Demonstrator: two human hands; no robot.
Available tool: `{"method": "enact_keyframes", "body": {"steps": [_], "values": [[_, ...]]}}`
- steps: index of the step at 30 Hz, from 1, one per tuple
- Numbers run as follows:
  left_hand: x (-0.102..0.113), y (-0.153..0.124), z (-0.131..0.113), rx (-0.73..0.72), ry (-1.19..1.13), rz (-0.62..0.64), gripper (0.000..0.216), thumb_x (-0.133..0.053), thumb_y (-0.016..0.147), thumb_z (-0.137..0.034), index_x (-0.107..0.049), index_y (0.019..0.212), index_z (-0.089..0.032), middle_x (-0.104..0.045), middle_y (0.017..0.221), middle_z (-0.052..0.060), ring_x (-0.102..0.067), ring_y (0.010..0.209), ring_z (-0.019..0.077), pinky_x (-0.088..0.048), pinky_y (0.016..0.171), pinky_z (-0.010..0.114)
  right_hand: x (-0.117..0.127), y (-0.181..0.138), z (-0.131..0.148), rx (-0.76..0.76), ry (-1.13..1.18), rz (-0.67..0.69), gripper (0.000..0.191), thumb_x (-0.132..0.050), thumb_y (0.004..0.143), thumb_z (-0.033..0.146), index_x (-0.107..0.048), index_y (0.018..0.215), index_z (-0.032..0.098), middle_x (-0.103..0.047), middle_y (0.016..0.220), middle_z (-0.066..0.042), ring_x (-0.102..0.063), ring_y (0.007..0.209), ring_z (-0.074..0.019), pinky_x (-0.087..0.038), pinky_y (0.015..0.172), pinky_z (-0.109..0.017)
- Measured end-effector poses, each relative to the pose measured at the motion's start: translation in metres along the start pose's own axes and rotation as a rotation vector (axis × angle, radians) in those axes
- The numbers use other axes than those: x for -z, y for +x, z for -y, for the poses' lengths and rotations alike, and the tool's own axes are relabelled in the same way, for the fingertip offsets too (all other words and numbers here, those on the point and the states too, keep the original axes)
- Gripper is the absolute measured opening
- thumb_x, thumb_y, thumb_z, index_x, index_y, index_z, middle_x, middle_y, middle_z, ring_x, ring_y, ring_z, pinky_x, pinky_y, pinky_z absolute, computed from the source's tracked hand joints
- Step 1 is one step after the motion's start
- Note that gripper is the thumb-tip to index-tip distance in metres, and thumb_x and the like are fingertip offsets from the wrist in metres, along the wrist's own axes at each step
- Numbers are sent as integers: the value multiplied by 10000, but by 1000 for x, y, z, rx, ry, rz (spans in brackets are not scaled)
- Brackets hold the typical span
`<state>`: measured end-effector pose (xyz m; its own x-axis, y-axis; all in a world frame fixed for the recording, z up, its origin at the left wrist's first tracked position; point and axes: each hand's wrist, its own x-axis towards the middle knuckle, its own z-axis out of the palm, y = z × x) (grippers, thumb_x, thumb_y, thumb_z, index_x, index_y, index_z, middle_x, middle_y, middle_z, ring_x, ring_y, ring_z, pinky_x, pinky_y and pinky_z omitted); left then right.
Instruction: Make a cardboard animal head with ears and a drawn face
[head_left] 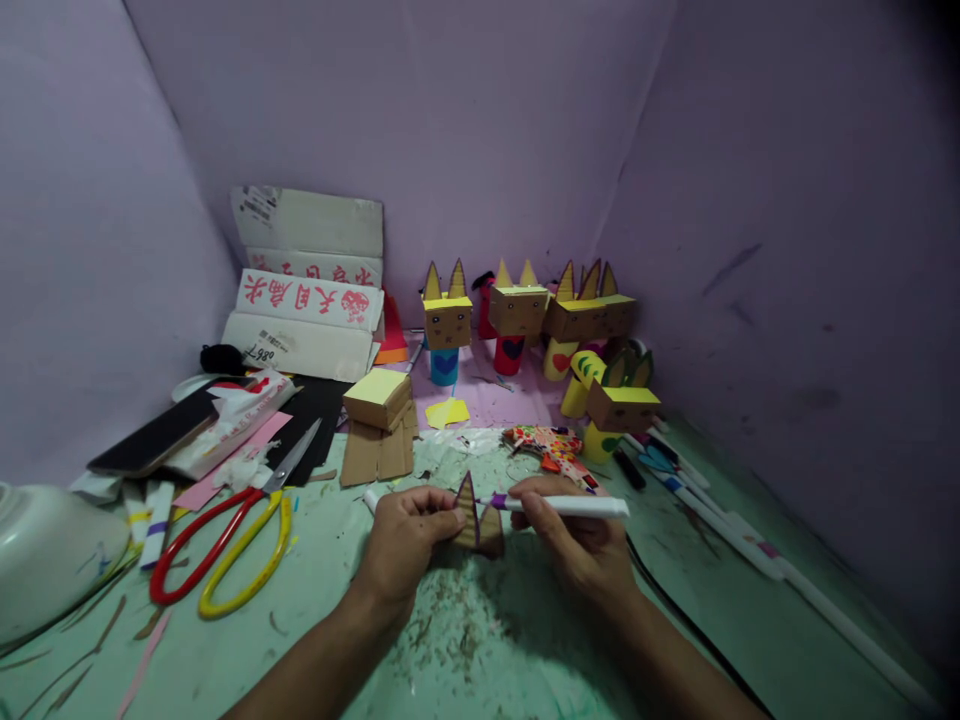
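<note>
I make out red characters (306, 297), likely 天目扁尖, upside down on the folded white carton (300, 338); its black handwritten number (261, 355) and the plastic bag (236, 425)'s red print: illegible.

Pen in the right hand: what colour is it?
The pen is white with a purple section; clearest in the head view.

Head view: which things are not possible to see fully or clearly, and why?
Head view:
Tip of the pen: too small to tell whether it touches the cardboard ear.
White rounded object: cut off by the left edge.
Small print on the white cardboard: too small.
Rear right cat figure: partly hidden by the yellow tube.
</note>
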<state>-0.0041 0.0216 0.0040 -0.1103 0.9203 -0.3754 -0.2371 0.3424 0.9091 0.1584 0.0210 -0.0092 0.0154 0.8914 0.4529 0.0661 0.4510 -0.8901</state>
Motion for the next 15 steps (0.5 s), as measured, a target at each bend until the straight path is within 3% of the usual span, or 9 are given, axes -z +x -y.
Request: {"method": "enact_keyframes", "body": {"steps": [4, 15], "values": [[0, 0, 0, -11, -1, 8, 141, -724, 447, -191, -627, 532, -133, -584, 476, -16, -485, 451, 76, -355, 482, 197, 2, 2, -2, 10, -47, 50, 174, -602, 849, 328, -701, 807, 192, -678, 694, -44, -619, 611, -174, -489, 575, -289], [0, 2, 2, 6, -3, -13, 169, -714, 428, -213, -617, 542, -133, -589, 461, -15, -484, 426, 83, -338, 459, 199, 2, 4, 10, 25, -12, 234, 326, -543, 877, 339, -682, 636, 170, -643, 537, -29, -578, 487, -136, -476, 504, -244]]}}
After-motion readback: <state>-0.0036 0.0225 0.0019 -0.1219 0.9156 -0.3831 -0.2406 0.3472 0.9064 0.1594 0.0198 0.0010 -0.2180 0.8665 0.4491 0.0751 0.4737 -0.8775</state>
